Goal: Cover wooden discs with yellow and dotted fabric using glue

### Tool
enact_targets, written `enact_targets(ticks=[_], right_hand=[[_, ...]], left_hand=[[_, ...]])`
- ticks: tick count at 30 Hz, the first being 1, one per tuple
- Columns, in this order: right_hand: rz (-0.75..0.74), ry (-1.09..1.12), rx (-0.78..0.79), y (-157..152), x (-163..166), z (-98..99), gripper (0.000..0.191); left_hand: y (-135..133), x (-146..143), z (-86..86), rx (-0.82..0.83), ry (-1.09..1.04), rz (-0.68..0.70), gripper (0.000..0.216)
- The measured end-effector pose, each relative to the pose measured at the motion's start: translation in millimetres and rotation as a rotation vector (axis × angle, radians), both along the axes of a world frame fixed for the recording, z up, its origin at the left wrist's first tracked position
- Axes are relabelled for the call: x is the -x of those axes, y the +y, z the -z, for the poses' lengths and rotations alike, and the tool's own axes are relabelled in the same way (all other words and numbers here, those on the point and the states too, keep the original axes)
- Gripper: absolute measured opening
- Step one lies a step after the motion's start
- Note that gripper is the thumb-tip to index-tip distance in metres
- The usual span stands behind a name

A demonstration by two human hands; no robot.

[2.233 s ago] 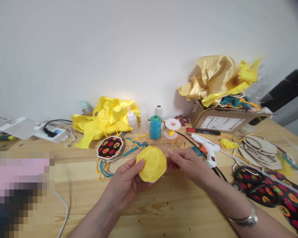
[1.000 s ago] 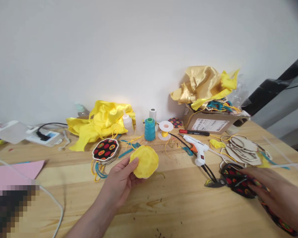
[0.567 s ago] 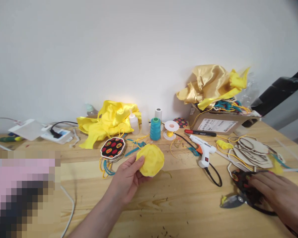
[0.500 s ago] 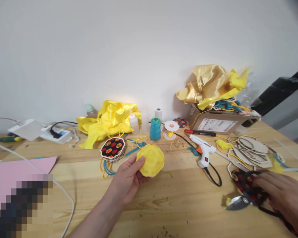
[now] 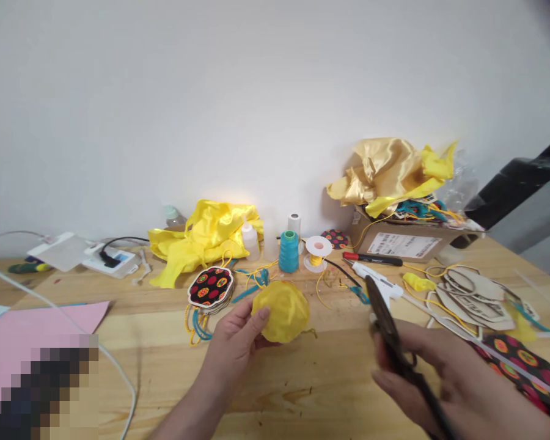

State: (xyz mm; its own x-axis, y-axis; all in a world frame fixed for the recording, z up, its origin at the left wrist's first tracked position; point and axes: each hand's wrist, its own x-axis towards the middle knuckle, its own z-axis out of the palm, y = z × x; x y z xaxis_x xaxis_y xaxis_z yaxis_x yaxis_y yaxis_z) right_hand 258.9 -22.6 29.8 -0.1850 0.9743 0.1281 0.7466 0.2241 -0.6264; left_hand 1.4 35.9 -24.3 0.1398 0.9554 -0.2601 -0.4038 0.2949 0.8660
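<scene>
My left hand pinches a round piece covered in yellow fabric by its left edge, thumb on top, held above the table. My right hand grips a pair of scissors, blades pointing up and away; they are blurred by motion. A white glue gun lies just behind the scissors, partly covered by them. To the left of the yellow piece sits a scalloped, patterned black-and-red piece with yellow and teal cords. Patterned black fabric lies beside my right forearm.
Yellow satin, a teal thread cone and a white ribbon spool stand along the wall. A cardboard box heaped with fabric is at the back right, with wooden cut-outs before it. A white cable crosses the left side.
My right hand has lifted the scissors off the table at the right and brought them left, towards the yellow piece. My left hand keeps its hold, with the yellow piece tilted slightly differently.
</scene>
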Motion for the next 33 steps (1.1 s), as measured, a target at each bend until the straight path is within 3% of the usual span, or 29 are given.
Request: enact_targets(ticks=[3,7,10,16,24,33], right_hand=[[-0.114,0.289,0.125,31.8,41.1,-3.5,0.006],[-0.019,0.416,0.072,54.6,53.1,9.6,0.011],[0.007,0.34,-0.056,54.3,46.5,15.8,0.019],[-0.089,0.167,-0.235,48.7,40.0,17.0,0.03],[-0.057,-0.151,-0.46,48.0,46.2,31.3,0.044],[0.002,-0.261,-0.503,48.0,44.9,35.9,0.038]], left_hand=[[0.9,0.7,0.7,-0.025,-0.019,-0.003,0.032],[2.2,2.0,2.4,-0.036,-0.053,-0.031,0.031],[2.3,3.6,4.0,-0.045,-0.084,-0.042,0.028],[1.1,5.3,6.6,-0.049,-0.124,-0.034,0.024],[2.6,2.8,7.2,-0.046,-0.124,-0.056,0.024],[3.9,1.7,10.4,-0.031,-0.109,-0.063,0.021]])
